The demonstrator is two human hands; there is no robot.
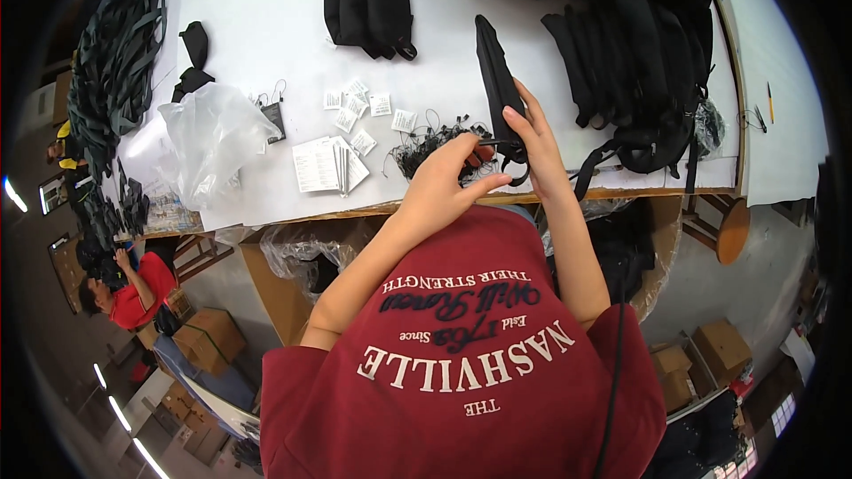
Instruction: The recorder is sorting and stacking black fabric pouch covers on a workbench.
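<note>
A long, narrow black fabric pouch (501, 80) stands up over the table's near edge, and my right hand (540, 142) is closed around its right side. My left hand (445, 176) reaches the pouch's lower end, its thumb and forefinger curled about a small black loop there; the other fingertips are partly hidden. Just behind the left hand lies a tangled heap of thin black cords (410, 155) with small black ends. Small white printed packets (381, 105) are scattered beyond it, and a stack of white printed cards (316, 166) sits to the left.
Black pouches (368, 9) lie side by side at the back. More black fabric goods (635, 62) are piled on the right. A clear plastic bag (213, 137) and dark straps (115, 44) are at left. Under the table edge stand open cartons (271, 293). A person in red (146, 293) is far left.
</note>
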